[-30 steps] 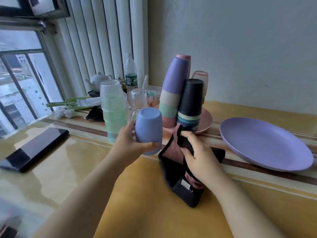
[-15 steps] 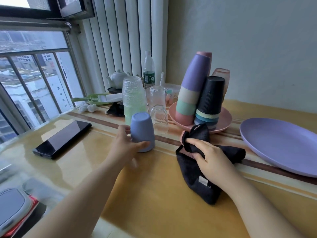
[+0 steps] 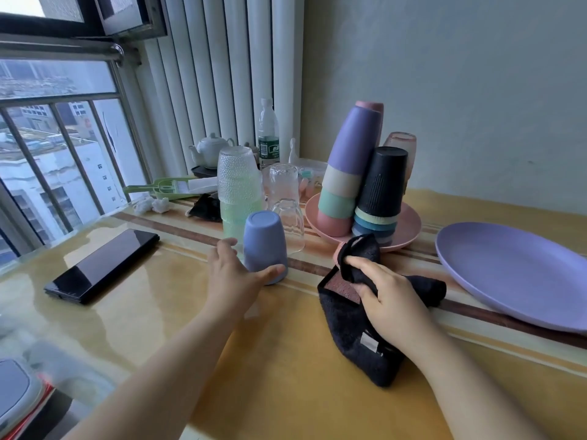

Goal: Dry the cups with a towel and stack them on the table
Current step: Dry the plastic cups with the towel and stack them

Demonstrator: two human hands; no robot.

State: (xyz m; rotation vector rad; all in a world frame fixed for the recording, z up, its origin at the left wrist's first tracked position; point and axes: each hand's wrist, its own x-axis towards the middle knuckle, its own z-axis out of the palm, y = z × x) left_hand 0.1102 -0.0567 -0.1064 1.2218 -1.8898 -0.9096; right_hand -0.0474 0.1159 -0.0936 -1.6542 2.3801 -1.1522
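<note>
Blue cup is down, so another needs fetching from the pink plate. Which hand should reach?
Left hand: it's open beside the blue cup, while the right hand grips the towel.

matt, smooth plastic on the blue cup (image 3: 265, 246); fuzzy dark cloth in the towel (image 3: 355, 338); pebbled clear glass in the tumblers (image 3: 238, 176); ribbed matt black on the black cup (image 3: 382, 182); glossy, mirror-like table (image 3: 133, 315); shiny black phone (image 3: 101, 265); satin purple plate (image 3: 514, 271).
</note>
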